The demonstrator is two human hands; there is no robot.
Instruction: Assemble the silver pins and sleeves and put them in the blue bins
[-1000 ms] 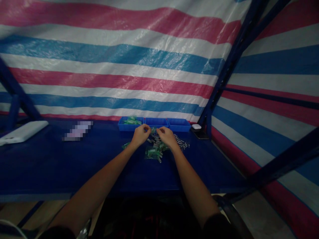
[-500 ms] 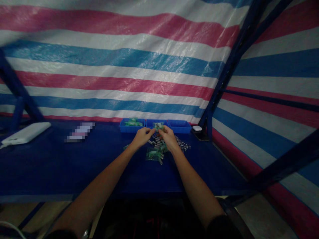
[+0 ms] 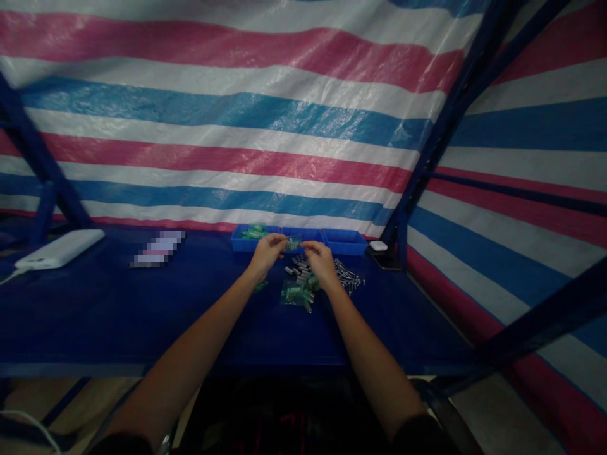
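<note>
Between my two hands, in front of the blue bins, is a small clear plastic bag [image 3: 294,242] with a greenish tint and something small inside. My left hand [image 3: 268,254] pinches the bag's left side between thumb and fingers. At its right edge, my right hand [image 3: 320,259] pinches it with thumb and forefinger. Below the hands lie more green-tinted bags [image 3: 294,292] and a heap of short metal cylinders [image 3: 301,268]. Thin metal screws or pins [image 3: 349,277] are scattered right of my right hand. Another green bag [image 3: 260,286] lies below my left wrist.
Three joined blue bins [image 3: 345,242] stand at the back; the left one holds green bags [image 3: 255,231]. Right of them lie a white case [image 3: 378,246] and a dark phone [image 3: 389,260]. Leftward are a white power bank [image 3: 64,248] with a cable and a blurred-out item [image 3: 159,248].
My hands have moved slightly apart, and the bag is now stretched flatter between them. The whole view has shifted a little.
</note>
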